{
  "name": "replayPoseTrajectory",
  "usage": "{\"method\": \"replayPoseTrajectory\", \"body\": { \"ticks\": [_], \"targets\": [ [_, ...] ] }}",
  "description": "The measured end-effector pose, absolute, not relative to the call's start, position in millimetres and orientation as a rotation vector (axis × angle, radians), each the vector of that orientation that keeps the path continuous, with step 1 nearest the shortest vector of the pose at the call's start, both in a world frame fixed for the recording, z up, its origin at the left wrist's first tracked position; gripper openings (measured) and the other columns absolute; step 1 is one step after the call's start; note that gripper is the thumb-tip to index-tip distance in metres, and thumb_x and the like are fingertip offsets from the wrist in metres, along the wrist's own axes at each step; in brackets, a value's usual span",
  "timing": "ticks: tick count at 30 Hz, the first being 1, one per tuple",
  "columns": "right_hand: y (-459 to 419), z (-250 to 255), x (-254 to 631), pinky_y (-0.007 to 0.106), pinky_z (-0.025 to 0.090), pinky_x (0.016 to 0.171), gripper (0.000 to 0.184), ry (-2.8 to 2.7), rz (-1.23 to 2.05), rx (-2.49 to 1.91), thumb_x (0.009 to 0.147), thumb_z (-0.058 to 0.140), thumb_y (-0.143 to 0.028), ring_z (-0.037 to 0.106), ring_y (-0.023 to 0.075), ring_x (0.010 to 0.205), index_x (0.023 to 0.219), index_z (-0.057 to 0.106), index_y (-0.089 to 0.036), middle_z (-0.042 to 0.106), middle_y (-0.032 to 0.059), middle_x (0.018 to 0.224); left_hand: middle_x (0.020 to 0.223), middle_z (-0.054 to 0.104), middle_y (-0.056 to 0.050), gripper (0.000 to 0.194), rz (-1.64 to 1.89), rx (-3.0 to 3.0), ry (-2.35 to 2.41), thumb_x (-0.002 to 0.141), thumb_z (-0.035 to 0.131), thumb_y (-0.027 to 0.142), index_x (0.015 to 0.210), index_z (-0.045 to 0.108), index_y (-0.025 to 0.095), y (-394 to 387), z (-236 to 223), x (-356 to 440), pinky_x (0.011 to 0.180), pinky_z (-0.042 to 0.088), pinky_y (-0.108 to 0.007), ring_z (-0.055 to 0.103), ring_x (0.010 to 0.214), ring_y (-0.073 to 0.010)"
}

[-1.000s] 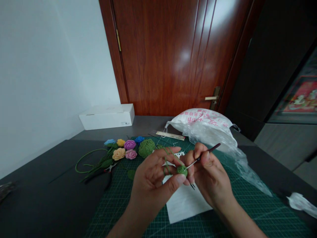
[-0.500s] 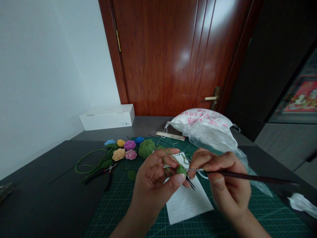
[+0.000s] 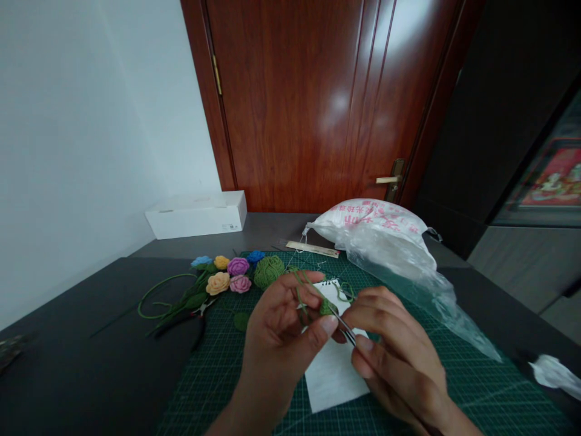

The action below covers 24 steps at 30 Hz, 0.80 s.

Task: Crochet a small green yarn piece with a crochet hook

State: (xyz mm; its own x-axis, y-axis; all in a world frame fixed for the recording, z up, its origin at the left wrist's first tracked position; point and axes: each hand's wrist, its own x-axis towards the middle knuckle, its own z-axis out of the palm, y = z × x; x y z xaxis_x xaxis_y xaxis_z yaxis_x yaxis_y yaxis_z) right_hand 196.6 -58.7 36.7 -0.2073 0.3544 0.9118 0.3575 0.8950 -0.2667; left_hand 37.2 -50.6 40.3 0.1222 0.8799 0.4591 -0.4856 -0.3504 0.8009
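- A small green crocheted piece (image 3: 325, 307) is pinched by the left hand (image 3: 284, 330) above a white sheet of paper (image 3: 333, 378); green yarn (image 3: 305, 292) is looped around the curled fingers (image 3: 290, 297).
- A crochet hook (image 3: 344, 327) is gripped between the thumb and closed fingers of the right hand (image 3: 393, 357); its metal shaft is angled up to the piece, and the tip cannot be made out.
- Both hands are held over a green cutting mat (image 3: 454, 387).
- A green yarn ball (image 3: 269, 272) is placed at the mat's far edge, just beside crocheted flowers (image 3: 238, 267).
- Pliers (image 3: 179, 324) are laid left of the mat.
- A plastic bag (image 3: 376, 227) is placed at the far right.
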Motion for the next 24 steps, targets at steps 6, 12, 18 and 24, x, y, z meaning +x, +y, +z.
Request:
{"method": "replayPoseTrajectory", "body": {
  "ticks": [6, 12, 18, 24],
  "targets": [
    [-66.0, 23.8, 181.0, 0.036, 0.049, 0.075, 0.019, -1.631, -0.038, -0.604, 0.093, 0.05, -0.01, 0.063, 0.017, 0.071, 0.096, 0.066, -0.019, 0.07, 0.0011, 0.075, 0.098, 0.065, 0.001, 0.028, 1.504, 1.168, 0.376, 0.079, 0.08, 0.004, 0.098, 0.076, 0.024, -52.6, 45.0, 41.0, 0.067, 0.06, -0.017, 0.067, 0.071, -0.0068],
    [-69.5, 25.4, 175.2, 0.035, 0.049, 0.076, 0.019, -1.584, -0.093, -0.628, 0.089, 0.051, -0.009, 0.063, 0.0156, 0.068, 0.091, 0.067, -0.018, 0.07, 0.0009, 0.073, 0.09, 0.063, 0.0, 0.028, 1.535, 1.089, 0.436, 0.075, 0.084, 0.007, 0.097, 0.076, 0.023, -54.6, 43.5, 41.9, 0.067, 0.059, -0.018, 0.064, 0.075, -0.0096],
    [-72.4, 42.4, 188.8, 0.029, 0.053, 0.077, 0.02, -1.794, -0.242, -0.63, 0.081, 0.056, -0.004, 0.069, 0.012, 0.067, 0.093, 0.067, -0.016, 0.074, -0.001, 0.075, 0.091, 0.064, 0.0, 0.021, 1.551, 1.037, 0.452, 0.073, 0.086, 0.008, 0.085, 0.076, 0.021, -55.2, 42.4, 44.9, 0.066, 0.058, -0.017, 0.064, 0.075, -0.0091],
    [-74.9, 45.4, 187.4, 0.028, 0.052, 0.077, 0.019, -1.788, -0.277, -0.664, 0.079, 0.055, -0.004, 0.069, 0.0103, 0.063, 0.088, 0.066, -0.016, 0.072, -0.0023, 0.073, 0.08, 0.063, 0.003, 0.039, 1.506, 0.97, 0.437, 0.07, 0.088, 0.008, 0.104, 0.078, 0.025, -58.4, 43.6, 46.4, 0.063, 0.057, -0.017, 0.065, 0.067, -0.0088]
  ]
}}
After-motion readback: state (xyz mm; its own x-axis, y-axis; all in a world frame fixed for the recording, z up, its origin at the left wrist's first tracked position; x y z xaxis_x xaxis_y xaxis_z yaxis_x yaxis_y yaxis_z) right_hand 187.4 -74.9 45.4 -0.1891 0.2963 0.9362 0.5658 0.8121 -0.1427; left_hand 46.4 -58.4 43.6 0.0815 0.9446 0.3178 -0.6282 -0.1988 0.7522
